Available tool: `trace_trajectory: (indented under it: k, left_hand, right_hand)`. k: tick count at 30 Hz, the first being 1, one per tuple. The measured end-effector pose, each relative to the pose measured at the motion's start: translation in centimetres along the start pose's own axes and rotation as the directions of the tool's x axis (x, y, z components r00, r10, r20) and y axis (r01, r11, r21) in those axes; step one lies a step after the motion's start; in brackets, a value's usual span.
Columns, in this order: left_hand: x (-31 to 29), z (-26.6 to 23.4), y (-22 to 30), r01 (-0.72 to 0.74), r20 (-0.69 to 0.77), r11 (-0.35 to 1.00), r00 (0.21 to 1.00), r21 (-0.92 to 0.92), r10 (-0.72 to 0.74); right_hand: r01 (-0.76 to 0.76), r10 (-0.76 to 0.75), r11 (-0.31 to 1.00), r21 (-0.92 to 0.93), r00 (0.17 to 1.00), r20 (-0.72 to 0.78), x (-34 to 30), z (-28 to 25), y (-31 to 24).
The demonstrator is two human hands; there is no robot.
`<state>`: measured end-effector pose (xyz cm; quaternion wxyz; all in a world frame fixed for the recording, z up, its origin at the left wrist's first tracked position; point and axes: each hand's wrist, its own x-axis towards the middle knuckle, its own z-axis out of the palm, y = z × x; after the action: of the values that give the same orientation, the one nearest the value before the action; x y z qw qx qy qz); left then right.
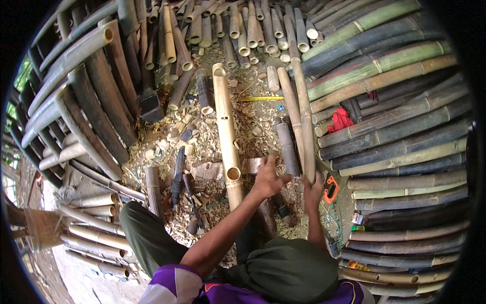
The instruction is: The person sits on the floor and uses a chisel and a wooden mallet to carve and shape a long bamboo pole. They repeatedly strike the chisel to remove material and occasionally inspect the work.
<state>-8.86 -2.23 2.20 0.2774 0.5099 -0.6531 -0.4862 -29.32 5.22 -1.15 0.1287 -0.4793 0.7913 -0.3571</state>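
My right hand point(312, 190) is closed around the near end of a long, slim bamboo pole point(303, 109), which stretches away from me to the right of the middle. A second bamboo pole point(291, 111) lies close along its left side. My left hand point(269, 178) is in the air with its fingers spread, holding nothing. Left of it lies a pale bamboo tube point(226, 129) with a round opening near my knees and a small dark slot midway. Its near part rests across a wooden block point(206, 170). A short dark bamboo piece point(287, 149) is near my left fingers.
Wood chips cover the ground. A knife with a dark wrapped handle point(177, 177) lies left; an orange tool handle point(331, 189) lies right. A yellow measuring tape point(260, 99) stretches beyond. Bamboo stacks point(400, 147) line the right, with a red cloth point(340, 120); bamboo racks point(96, 96) stand left.
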Motion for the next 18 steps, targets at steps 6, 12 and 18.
trace_trajectory:
  k: [6, 12, 18]
  left_hand:
    - [-3.6, -0.1, -5.3, 0.161, 0.077, 0.964, 0.986, -0.212, -0.148]
    - [-4.7, 0.1, -8.5, 0.224, 0.063, 0.966, 0.974, -0.127, -0.218]
    - [-6.6, -2.8, -11.0, 0.178, -0.167, 0.984, 0.969, -0.029, -0.18]
  right_hand:
    - [-0.039, 0.036, 0.963, -0.265, 0.999, -0.019, 10.5, 2.8, 11.4]
    - [-0.004, -0.045, 0.871, -0.491, 0.995, -0.089, 12.2, 5.5, 9.1]
    - [0.085, -0.04, 0.984, -0.155, 0.962, 0.271, 1.9, 6.9, -5.5]
